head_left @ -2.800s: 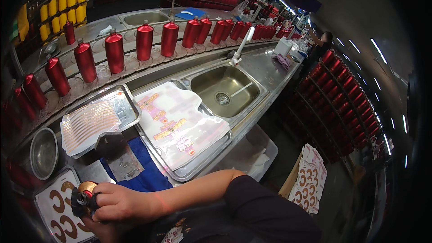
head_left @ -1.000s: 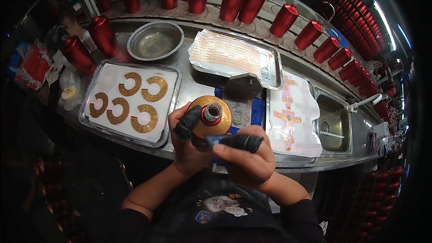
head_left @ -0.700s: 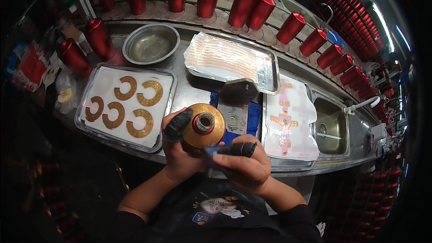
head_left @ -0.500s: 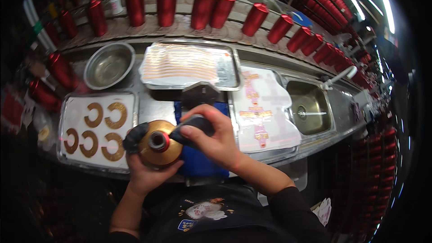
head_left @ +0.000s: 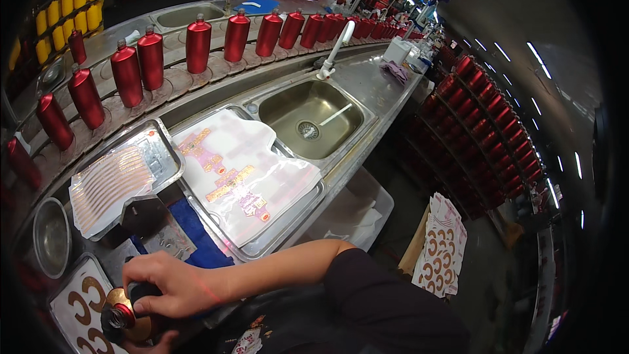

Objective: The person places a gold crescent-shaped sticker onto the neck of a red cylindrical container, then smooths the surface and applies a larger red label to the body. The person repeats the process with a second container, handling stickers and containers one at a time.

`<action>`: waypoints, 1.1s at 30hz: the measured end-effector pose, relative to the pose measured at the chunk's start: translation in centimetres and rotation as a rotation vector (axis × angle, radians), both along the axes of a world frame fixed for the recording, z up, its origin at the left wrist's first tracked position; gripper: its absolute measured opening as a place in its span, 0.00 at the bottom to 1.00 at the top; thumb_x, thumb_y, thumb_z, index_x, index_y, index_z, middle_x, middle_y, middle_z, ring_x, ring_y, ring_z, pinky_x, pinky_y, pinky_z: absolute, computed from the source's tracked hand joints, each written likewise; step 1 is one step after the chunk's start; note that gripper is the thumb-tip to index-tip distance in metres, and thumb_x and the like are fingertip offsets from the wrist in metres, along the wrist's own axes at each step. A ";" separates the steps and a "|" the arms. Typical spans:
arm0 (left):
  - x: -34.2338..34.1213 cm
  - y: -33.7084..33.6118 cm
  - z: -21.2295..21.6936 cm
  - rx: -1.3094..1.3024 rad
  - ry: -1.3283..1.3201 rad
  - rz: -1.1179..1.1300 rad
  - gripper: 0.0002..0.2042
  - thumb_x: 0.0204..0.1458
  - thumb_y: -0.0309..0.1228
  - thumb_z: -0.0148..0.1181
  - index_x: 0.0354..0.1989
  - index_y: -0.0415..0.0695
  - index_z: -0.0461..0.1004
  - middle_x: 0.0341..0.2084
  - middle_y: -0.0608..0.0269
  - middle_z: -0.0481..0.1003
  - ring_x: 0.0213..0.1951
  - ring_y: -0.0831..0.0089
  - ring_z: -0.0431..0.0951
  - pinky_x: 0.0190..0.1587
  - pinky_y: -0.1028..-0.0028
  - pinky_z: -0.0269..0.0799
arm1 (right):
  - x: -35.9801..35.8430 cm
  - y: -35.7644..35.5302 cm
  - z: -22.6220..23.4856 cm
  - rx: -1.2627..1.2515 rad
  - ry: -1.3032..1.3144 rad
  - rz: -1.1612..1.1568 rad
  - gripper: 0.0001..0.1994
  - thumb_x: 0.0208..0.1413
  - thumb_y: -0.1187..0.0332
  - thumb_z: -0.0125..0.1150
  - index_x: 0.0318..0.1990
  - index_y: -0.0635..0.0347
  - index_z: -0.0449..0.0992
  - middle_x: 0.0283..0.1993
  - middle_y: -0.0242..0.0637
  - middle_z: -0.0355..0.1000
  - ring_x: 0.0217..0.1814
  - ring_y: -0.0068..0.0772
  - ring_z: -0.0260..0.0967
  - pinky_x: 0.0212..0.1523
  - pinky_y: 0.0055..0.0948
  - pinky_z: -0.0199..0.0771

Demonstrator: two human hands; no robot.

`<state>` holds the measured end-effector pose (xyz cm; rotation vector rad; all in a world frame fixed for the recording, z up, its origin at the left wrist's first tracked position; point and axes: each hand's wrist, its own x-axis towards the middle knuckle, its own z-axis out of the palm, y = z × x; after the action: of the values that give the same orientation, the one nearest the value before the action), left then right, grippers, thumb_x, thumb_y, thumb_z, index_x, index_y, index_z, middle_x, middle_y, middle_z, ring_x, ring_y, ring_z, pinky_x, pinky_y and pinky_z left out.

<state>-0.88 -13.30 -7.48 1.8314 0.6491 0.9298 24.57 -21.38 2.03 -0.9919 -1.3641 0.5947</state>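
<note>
At the lower left, my left hand (head_left: 156, 343) is closed round a bottle (head_left: 139, 330) with a gold shoulder and a red collar at its neck; dark covering shows on some of its fingers. My right hand (head_left: 175, 282) grips a small dark tool (head_left: 139, 290) against the bottle's gold shoulder, beside the neck. Most of the tool is hidden by the fingers, so its kind does not show. Beside the bottle, a tray (head_left: 57, 301) carries gold C-shaped decals (head_left: 90, 288). The bottle's lower body is out of sight.
A metal stand (head_left: 157, 223) sits by a blue cloth (head_left: 204, 244). Trays hold striped decal sheets (head_left: 118, 180) and pink-gold decal sheets (head_left: 262, 157). A bowl (head_left: 52, 236), a sink (head_left: 308, 108) with a white tap (head_left: 339, 46), and red bottles (head_left: 198, 46) on a conveyor (head_left: 219, 73) surround the work.
The view has swung to the right, so my hands and the bottle now appear at the lower left. The right hand still presses the dark tool to the bottle's shoulder.
</note>
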 end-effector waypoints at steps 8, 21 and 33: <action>-3.0 3.9 -2.9 0.086 0.030 0.042 0.59 0.36 0.35 0.83 0.73 0.38 0.44 0.65 0.50 0.61 0.65 0.57 0.66 0.66 0.61 0.63 | -0.7 6.1 -1.4 -0.025 -0.012 -0.158 0.15 0.46 0.67 0.70 0.36 0.67 0.73 0.31 0.48 0.72 0.35 0.45 0.72 0.37 0.37 0.72; -1.1 1.2 -1.7 -0.135 0.106 0.170 0.59 0.31 0.34 0.85 0.71 0.37 0.47 0.65 0.52 0.61 0.65 0.60 0.65 0.66 0.62 0.64 | 0.4 8.1 2.7 -0.191 0.012 0.143 0.15 0.43 0.71 0.71 0.36 0.73 0.76 0.29 0.50 0.76 0.34 0.42 0.77 0.37 0.36 0.75; 2.7 -0.6 4.8 -0.099 -0.007 -0.131 0.56 0.28 0.35 0.86 0.68 0.37 0.55 0.58 0.52 0.70 0.61 0.62 0.71 0.65 0.65 0.66 | 0.1 9.9 5.0 -0.139 -0.596 0.015 0.14 0.44 0.69 0.72 0.36 0.70 0.78 0.26 0.49 0.75 0.29 0.37 0.75 0.33 0.37 0.74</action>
<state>1.78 -13.87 -2.64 1.7597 0.5544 0.8029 24.64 -11.43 7.03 -1.3377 -1.8705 0.4209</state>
